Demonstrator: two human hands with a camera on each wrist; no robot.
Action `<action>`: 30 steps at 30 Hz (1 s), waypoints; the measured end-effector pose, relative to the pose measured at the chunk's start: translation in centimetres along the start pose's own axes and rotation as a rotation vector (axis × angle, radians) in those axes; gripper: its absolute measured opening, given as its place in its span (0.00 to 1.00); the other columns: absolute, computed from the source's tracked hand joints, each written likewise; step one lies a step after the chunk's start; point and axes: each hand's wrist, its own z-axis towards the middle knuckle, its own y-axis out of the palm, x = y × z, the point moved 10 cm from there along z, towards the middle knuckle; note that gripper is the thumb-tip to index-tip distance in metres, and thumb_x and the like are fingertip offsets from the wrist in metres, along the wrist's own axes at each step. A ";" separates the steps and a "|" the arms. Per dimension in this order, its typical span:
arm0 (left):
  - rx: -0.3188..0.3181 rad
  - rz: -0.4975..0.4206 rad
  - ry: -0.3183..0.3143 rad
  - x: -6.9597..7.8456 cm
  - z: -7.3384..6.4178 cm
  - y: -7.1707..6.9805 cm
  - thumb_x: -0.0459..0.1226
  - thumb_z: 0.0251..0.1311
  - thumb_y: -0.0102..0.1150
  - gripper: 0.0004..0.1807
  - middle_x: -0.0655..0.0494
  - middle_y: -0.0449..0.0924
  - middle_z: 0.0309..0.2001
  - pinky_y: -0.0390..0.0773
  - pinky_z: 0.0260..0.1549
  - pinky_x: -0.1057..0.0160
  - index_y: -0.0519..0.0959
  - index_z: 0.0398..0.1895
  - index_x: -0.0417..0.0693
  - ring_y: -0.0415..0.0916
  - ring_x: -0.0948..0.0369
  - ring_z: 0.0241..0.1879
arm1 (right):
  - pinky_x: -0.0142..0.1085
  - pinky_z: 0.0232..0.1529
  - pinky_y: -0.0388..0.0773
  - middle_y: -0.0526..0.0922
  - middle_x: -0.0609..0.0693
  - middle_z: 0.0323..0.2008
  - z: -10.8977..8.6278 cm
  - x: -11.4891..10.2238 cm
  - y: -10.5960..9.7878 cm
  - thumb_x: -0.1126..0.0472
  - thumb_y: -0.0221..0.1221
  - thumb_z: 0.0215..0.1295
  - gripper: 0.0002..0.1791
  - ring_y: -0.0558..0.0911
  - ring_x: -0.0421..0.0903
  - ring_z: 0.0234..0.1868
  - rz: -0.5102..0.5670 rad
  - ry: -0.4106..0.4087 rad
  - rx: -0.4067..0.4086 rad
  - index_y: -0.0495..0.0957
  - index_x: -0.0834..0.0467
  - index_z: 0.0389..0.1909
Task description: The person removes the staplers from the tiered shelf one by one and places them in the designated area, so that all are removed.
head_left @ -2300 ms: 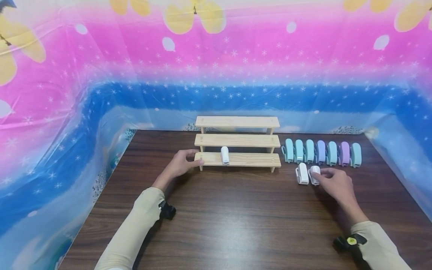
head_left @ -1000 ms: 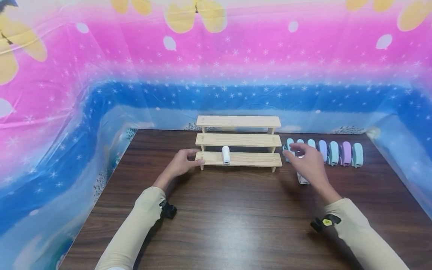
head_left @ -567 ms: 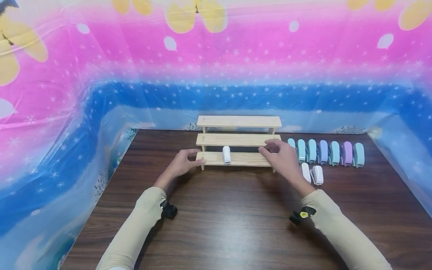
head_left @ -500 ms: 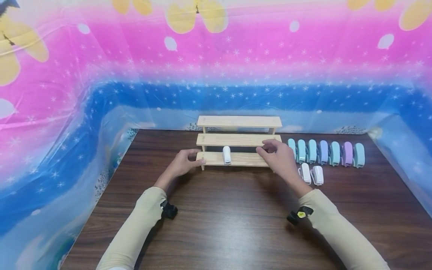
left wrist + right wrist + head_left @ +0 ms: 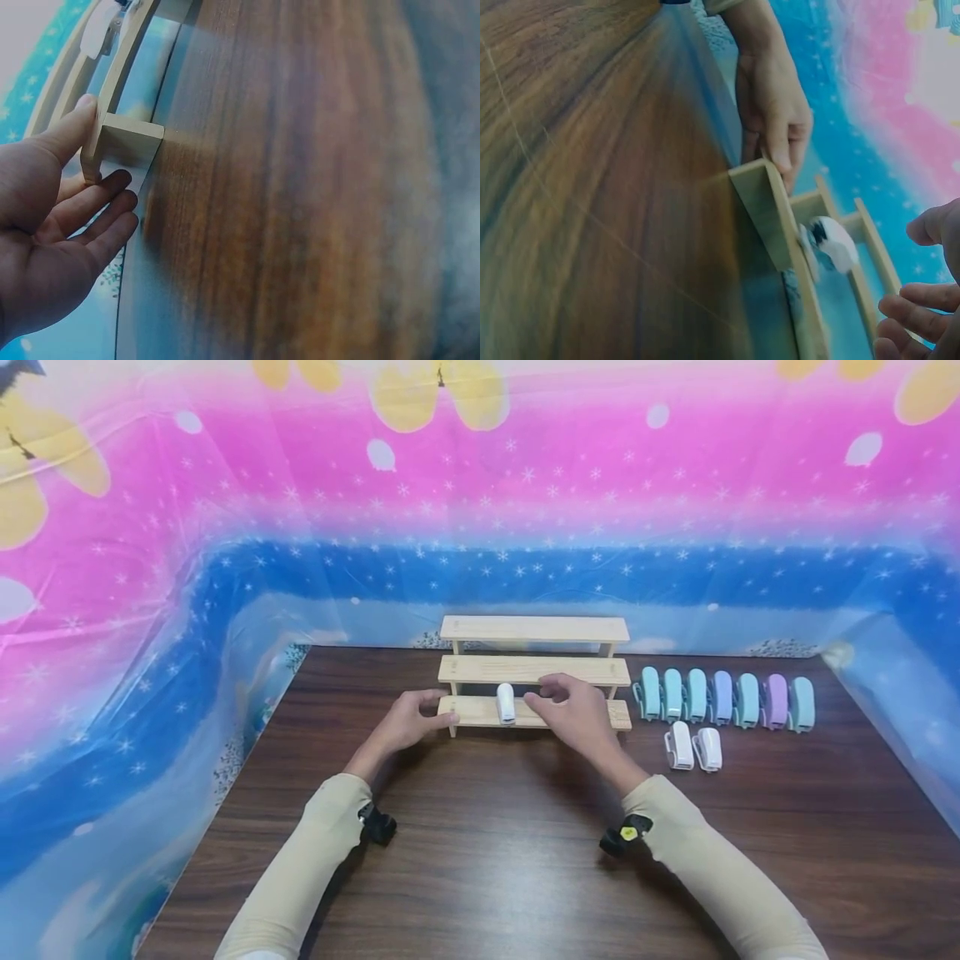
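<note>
A three-tier wooden stand (image 5: 536,670) stands at the back of the table. My left hand (image 5: 405,720) grips the left end of its lowest step, with the thumb on top; the left wrist view shows the thumb (image 5: 73,129) on the wood and the other fingers beside and below it. On that step sits a small white stapler-like item (image 5: 506,703), also visible in the right wrist view as a white rounded body (image 5: 834,244). My right hand (image 5: 581,718) hovers just right of it, fingers apart and holding nothing.
Right of the stand, several similar items in teal, blue-violet and purple (image 5: 775,702) line up in a row. Two white ones (image 5: 680,746) lie in front of them. A patterned cloth (image 5: 525,510) hangs behind the dark wooden table (image 5: 480,860).
My right hand has left the white items on the right and moved left, over the lowest step, towards the white item there. My left hand has kept its place on the stand.
</note>
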 end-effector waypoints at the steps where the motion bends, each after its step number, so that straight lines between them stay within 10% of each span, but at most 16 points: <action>1: -0.001 0.004 0.001 0.0 0.0 0.0 0.47 0.68 0.66 0.33 0.39 0.76 0.66 0.71 0.65 0.43 0.72 0.70 0.39 0.71 0.45 0.68 | 0.49 0.49 0.81 0.88 0.50 0.42 0.0 0.0 0.5 0.42 0.66 0.65 0.25 0.85 0.51 0.48 -0.001 0.000 -0.007 0.84 0.55 0.55; 30: -0.003 0.001 0.006 -0.1 0.1 0.1 0.49 0.68 0.66 0.35 0.39 0.76 0.66 0.71 0.65 0.43 0.72 0.71 0.38 0.71 0.45 0.68 | 0.44 0.40 0.81 0.90 0.50 0.34 1.4 -0.2 4.7 0.39 0.68 0.63 0.28 0.87 0.46 0.36 -0.043 -0.007 -0.031 0.87 0.60 0.48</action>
